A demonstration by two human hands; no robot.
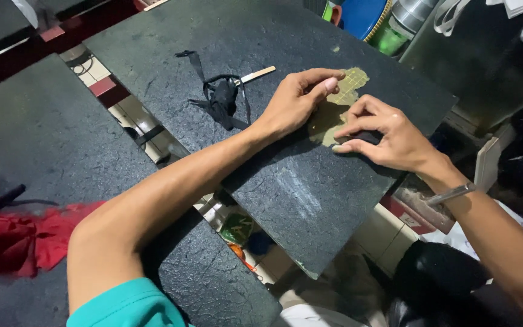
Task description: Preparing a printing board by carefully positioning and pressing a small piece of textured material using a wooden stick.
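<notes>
Yellowish gridded patch [338, 103] (on black board [298, 194]) under both hands' fingertips.

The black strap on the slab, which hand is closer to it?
Left. The left hand lies just right of the black strap, fingertips on the yellowish patch. The right hand presses the patch's far side, farther away.

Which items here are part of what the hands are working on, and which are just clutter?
In use: olive gridded sheet, left hand, right hand, dark slab.
Lying about: black strap bundle, flat stick, red cloth, blue plate.
</notes>
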